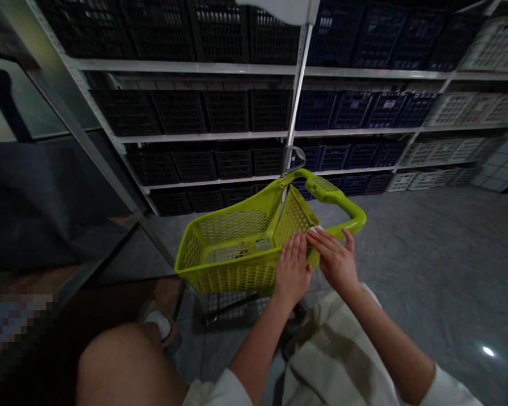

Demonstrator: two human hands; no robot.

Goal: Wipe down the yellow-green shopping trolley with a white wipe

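A lime-green plastic shopping cart (pixel 232 270) with a perforated basket stands in front of me, its looped handle (pixel 355 217) toward the right. My left hand (pixel 293 265) lies on the near rim of the basket, fingers stretched out and close together. Just beside it, my right hand (pixel 336 256) presses a small white wipe or tissue (pixel 315 229) against the cart near the base of the handle. Only an edge of the white piece shows; the fingers cover the rest. The basket looks bare inside.
Metal shelves (pixel 186 67) across the back hold rows of black crates (pixel 180 110), blue crates (pixel 351 110) and white crates (pixel 457 107). A metal-framed structure (pixel 152 237) stands at the left. Grey floor tiles (pixel 449 270) extend to the right. My knee (pixel 127 366) is at lower left.
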